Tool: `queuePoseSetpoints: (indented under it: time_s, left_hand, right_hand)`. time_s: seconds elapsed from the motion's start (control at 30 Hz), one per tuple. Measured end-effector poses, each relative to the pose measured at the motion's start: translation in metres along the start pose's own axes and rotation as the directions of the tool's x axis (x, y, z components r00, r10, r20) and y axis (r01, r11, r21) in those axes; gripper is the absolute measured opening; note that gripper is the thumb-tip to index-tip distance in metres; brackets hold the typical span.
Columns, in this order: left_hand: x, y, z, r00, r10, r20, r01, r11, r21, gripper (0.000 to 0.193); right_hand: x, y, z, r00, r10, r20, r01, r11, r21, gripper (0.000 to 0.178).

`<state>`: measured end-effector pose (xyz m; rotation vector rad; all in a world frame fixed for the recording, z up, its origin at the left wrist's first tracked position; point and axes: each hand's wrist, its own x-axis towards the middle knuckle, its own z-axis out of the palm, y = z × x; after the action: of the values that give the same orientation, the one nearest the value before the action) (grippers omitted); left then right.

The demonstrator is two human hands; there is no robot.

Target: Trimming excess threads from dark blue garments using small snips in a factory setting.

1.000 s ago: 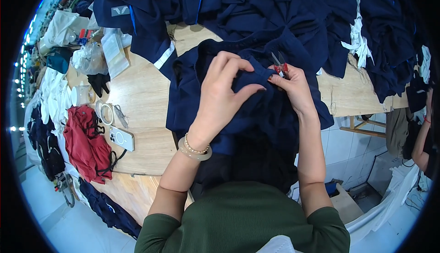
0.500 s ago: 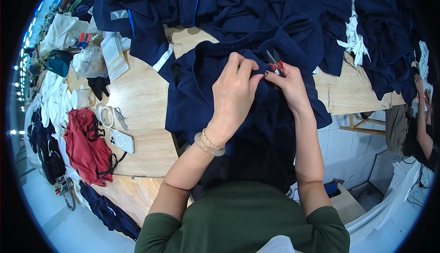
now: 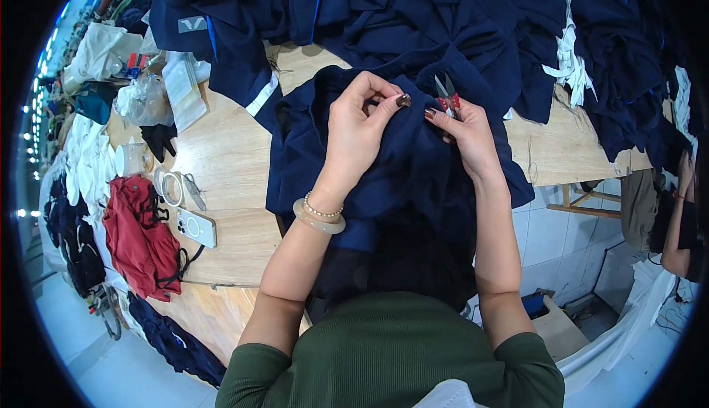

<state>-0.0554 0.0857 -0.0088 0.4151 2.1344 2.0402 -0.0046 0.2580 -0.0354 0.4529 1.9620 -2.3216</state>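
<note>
A dark navy garment with a gathered waistband is spread at the table's near edge and hangs toward my lap. My left hand is over its upper middle, thumb and fingers pinched together; whatever is between the tips is too small to make out. Thread snips with red handles sit in my right hand, their blades pointing up and away from me. The right thumb lies against the cloth beside the snips. Two bracelets circle my left wrist.
More navy garments are heaped along the far side. On the left lie a red cloth bag, a phone, a tape roll and plastic bags. White strips hang at right, where another person's arm shows.
My left hand has moved left and slightly away from me, apart from the right hand. The right hand keeps the snips, nearly in place. The other person's arm at right has shifted lower.
</note>
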Motion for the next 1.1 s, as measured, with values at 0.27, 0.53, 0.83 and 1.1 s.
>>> queuePoseSetpoints:
  time_s: [0.27, 0.53, 0.83, 1.1]
  left_hand:
    - [0.006, 0.007, -0.003, 0.998, -0.047, 0.037, 0.048, 0.999, -0.021, 0.016]
    - [0.006, 0.01, -0.002, 0.996, -0.063, 0.062, 0.07, 0.991, -0.11, 0.019]
    - [0.007, 0.012, -0.001, 0.994, -0.104, 0.028, 0.107, 0.985, -0.135, 0.02]
    - [0.007, 0.009, -0.001, 0.992, -0.122, 0.03, 0.125, 0.973, -0.196, 0.019]
  right_hand:
    - [-0.005, -0.012, 0.003, 0.999, -0.009, -0.044, 0.008, 1.0, -0.02, 0.011]
    - [-0.014, -0.042, 0.009, 0.958, -0.286, -0.02, 0.284, 0.955, -0.081, 0.025]
    - [0.0, -0.049, 0.008, 0.879, -0.47, 0.086, 0.446, 0.743, -0.499, 0.008]
    - [0.008, -0.042, -0.001, 0.937, -0.321, 0.135, 0.347, 0.895, -0.28, 0.013]
